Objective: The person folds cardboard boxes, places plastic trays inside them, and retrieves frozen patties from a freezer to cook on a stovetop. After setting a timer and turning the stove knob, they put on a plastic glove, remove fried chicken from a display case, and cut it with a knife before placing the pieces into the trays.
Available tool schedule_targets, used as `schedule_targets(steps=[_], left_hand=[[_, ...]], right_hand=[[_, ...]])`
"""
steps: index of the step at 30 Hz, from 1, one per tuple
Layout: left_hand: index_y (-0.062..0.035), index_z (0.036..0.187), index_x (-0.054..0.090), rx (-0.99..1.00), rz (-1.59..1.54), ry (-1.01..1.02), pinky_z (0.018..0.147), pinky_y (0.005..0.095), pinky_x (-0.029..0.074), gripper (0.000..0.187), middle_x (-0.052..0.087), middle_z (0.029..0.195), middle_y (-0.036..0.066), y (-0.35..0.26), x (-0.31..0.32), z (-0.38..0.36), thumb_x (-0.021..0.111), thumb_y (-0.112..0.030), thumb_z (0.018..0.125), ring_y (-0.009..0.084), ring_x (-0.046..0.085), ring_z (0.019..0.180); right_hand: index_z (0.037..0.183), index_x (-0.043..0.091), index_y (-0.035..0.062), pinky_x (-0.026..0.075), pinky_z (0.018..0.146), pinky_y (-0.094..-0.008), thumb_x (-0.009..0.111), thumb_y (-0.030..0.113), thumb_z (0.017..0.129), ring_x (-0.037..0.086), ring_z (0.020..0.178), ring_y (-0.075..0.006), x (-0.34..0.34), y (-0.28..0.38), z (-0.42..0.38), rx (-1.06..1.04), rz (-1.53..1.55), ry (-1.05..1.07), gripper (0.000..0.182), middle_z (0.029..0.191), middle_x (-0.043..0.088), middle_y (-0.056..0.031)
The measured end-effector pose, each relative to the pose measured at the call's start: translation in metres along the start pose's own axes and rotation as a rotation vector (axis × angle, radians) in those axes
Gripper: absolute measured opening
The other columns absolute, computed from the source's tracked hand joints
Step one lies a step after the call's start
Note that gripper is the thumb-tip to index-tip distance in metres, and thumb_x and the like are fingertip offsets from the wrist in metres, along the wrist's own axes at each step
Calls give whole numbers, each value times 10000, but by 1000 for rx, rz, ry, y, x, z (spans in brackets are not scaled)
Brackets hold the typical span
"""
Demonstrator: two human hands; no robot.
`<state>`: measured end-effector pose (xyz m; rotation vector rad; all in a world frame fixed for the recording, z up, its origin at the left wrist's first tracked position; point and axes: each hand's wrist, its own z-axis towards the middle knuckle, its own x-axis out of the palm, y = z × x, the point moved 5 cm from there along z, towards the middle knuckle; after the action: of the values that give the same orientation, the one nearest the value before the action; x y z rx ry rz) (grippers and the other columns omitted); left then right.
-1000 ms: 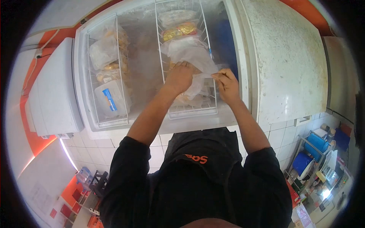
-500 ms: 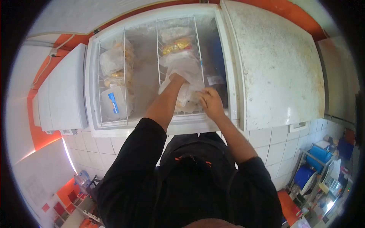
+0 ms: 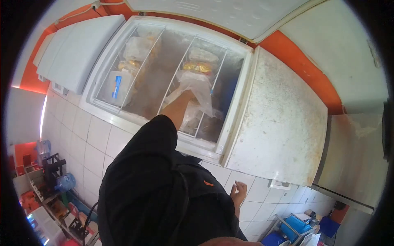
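Note:
My left hand [image 3: 189, 96] reaches into a white plastic bag [image 3: 195, 82] in the right wire basket [image 3: 221, 65] of an open chest freezer [image 3: 236, 106]; its fingers are hidden by the bag. Behind that bag lies a yellow packet [image 3: 197, 67], with a pale frosted bag [image 3: 203, 55] farther back. Another clear bag [image 3: 191, 117] sits near the basket's front. Outside the freezer, low beside my body, my right hand [image 3: 239, 191] has its fingers partly curled, and no object shows in it.
The left basket holds a container with a blue label [image 3: 117, 87] and frosted bags [image 3: 137, 48]. Closed white appliances flank the freezer, a stained lid [image 3: 283, 119] on the right. Water bottles [image 3: 65, 182] stand lower left; a blue item [image 3: 293, 227] lies lower right.
My right hand has left the basket's edge and dropped outside the freezer. My left hand remains inside the bag. The camera view has turned and shifted.

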<state>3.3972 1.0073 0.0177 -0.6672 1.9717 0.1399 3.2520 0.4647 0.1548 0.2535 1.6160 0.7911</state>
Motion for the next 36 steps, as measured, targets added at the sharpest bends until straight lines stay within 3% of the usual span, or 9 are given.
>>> schedule_targets(steps=[4,6,12,17,24,27,30,32,36], left_hand=[[-75,992,745,-17,12,31,944,434,491,291,683,1081,205,-9,2,4,599,-240,801,340,649,1056],[-77,990,746,-13,23,50,942,434,492,290,684,1076,205,-13,5,8,599,-241,801,342,650,1055],[-81,985,750,32,28,114,936,433,496,287,688,1063,203,-5,12,6,599,-244,802,347,653,1049],[-86,981,753,113,34,164,932,432,500,285,692,1052,202,6,14,-15,599,-247,803,352,655,1045],[-90,975,757,283,34,293,926,431,505,282,696,1038,201,22,2,-63,599,-250,804,358,658,1039],[-67,1030,722,182,-235,143,883,446,520,319,694,1046,197,39,-17,-96,606,-234,784,368,643,1051],[-35,1041,681,349,-313,29,854,484,509,365,668,1021,229,55,-34,-145,647,-283,774,382,647,983],[20,969,637,442,-537,-324,828,449,516,319,641,977,221,81,-68,-177,674,-214,756,383,638,918],[25,959,596,493,-710,-343,818,372,526,259,623,945,174,123,-138,-222,706,-112,769,316,648,886]], right_hand=[[974,691,33,507,772,-380,655,-25,801,613,867,-288,-38,-41,-49,47,-66,-111,186,937,614,-136],[968,696,38,505,689,-352,650,-13,807,604,788,-248,-55,-56,-73,291,-111,-113,174,927,618,-120],[998,689,10,489,637,-313,638,20,830,594,748,-196,-83,-43,-99,388,-151,-241,176,921,631,-118],[1008,691,-10,499,684,-312,609,51,878,611,763,-200,-62,-38,-64,309,-20,-299,166,935,657,-128],[1097,659,-32,504,807,-291,610,54,920,630,853,-157,-33,50,42,160,-89,-99,202,956,670,-104],[1085,662,-23,513,816,-298,615,72,923,633,886,-168,-11,84,56,127,89,-150,194,1005,663,-108],[1074,667,-9,526,798,-304,628,84,915,641,897,-179,10,106,52,141,118,-128,188,1010,659,-104],[1083,664,-5,526,803,-306,635,80,911,645,911,-178,22,115,48,152,89,-85,194,1007,660,-99],[1085,665,4,523,814,-306,640,74,909,652,913,-179,35,134,55,210,55,-20,192,1012,670,-102]])
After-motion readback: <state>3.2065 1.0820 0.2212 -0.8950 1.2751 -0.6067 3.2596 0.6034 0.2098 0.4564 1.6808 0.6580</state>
